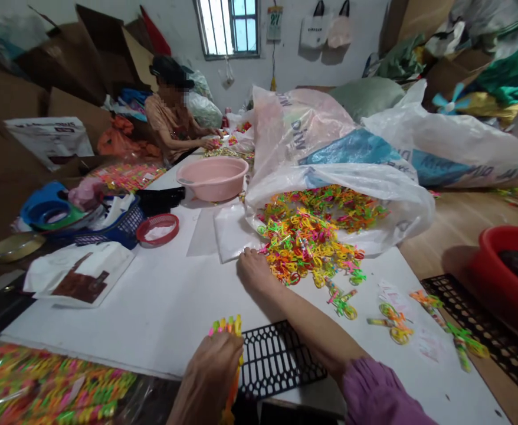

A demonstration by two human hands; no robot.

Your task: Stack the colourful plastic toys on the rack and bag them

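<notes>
My left hand [212, 369] is closed round a small bunch of bright plastic toy pieces [227, 326], held upright near the table's front edge. My right hand [254, 270] reaches forward across the white table [161, 307] and rests at the left edge of a heap of small neon plastic pieces [312, 236]; its fingers are mostly hidden. The heap spills from a large clear plastic bag [343, 177]. A few packed pieces in small clear packets [396, 324] lie to the right.
A black plastic grid tray [276, 360] lies under my right forearm, another [475, 330] at right beside a red tub [507, 265]. A pink basin [212, 177], red basket [157, 229] and bagged pieces [42, 383] lie left. Another person [173, 118] works at the far end.
</notes>
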